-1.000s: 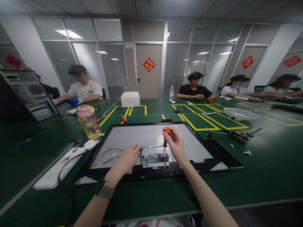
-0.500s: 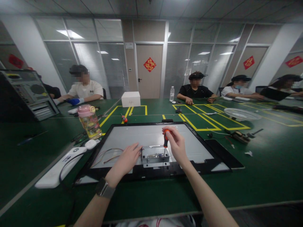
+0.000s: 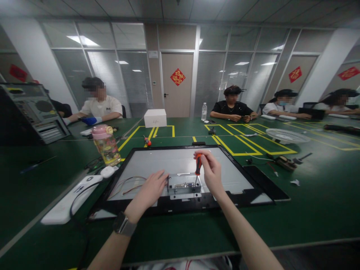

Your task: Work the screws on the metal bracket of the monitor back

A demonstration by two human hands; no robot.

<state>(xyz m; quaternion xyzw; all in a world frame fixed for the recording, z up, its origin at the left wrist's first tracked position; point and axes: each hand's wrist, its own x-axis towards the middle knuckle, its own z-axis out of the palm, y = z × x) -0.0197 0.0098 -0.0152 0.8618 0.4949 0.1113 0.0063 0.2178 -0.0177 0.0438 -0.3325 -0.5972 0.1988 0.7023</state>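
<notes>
A flat display panel (image 3: 168,161) with a black frame lies on the green table in front of me. On its near edge sits a metal bracket (image 3: 184,191) with small fittings inside. My right hand (image 3: 211,170) grips a red and black screwdriver (image 3: 198,165) by its handle, the shaft pointing down into the right end of the bracket. My left hand (image 3: 150,187) lies on the panel with its fingers stretched out, the fingertips against the bracket's left side. Thin wires (image 3: 132,183) run over the panel left of that hand.
Left of the panel are a white power strip (image 3: 71,200) with a black cable and a pink-lidded bottle (image 3: 106,146). A black slab (image 3: 266,183) lies at the panel's right. Beyond stand a white box (image 3: 155,118) and a water bottle (image 3: 204,111). Several people sit across the table.
The screwdriver's handle and my right hand have shifted very slightly. My left hand stays put. Across the table, the person in black has brought their hands together.
</notes>
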